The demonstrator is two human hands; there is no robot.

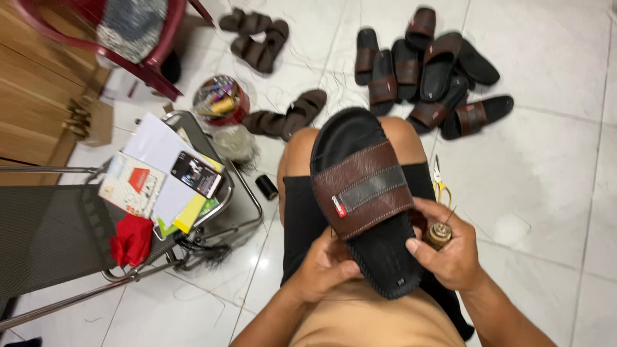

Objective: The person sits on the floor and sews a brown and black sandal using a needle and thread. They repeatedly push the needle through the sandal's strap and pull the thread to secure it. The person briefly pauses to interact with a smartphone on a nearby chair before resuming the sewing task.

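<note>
A black slide sandal [366, 193] with a brown leather strap rests on my knee, its toe pointing away from me. My left hand [321, 266] grips the sandal's heel edge from the left. My right hand [450, 247] presses a thumb on the heel's right edge and holds a sewing awl with a brass collar [439, 234], its needle pointing up. Dark thread runs along the sole's rim.
A pile of matching black-and-brown sandals [427, 71] lies on the white tiles ahead, with brown ones [286, 119] nearer left. Yellow-handled pliers [440, 183] lie by my knee. A metal chair [77, 225] at left carries papers, a phone and a red cloth. A container of tools [220, 99] stands beyond it.
</note>
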